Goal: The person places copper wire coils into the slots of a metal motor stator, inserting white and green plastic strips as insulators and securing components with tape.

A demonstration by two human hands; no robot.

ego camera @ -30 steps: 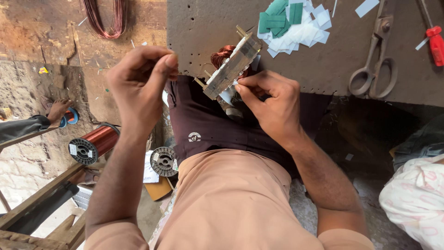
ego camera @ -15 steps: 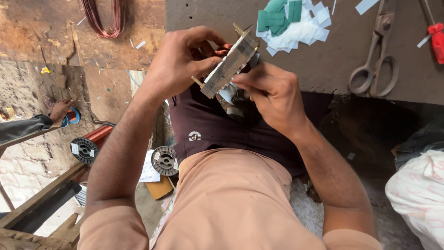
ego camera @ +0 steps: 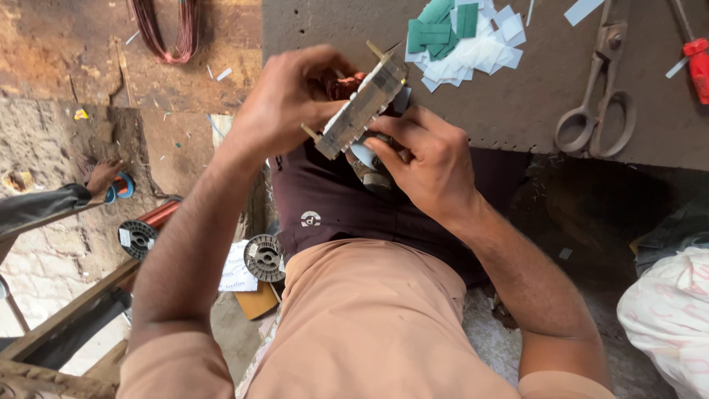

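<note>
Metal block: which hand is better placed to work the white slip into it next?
Probably the right hand: its fingertips pinch the white slip at the underside of the metal block. The left hand is wrapped around the block's side, steadying it.

Grey metal block [ego camera: 360, 111] with brass-coloured pins; copper-red wire coil [ego camera: 166, 29]; green and white paper slips [ego camera: 461, 37]; dull grey scissors [ego camera: 600, 96]; red-handled screwdriver [ego camera: 696, 63]; dark maroon shorts [ego camera: 332, 207]; peach shirt [ego camera: 369, 325]; white cloth with pink print [ego camera: 668, 318].

Peach short-sleeved shirt, dark maroon shorts, bare forearms
</note>
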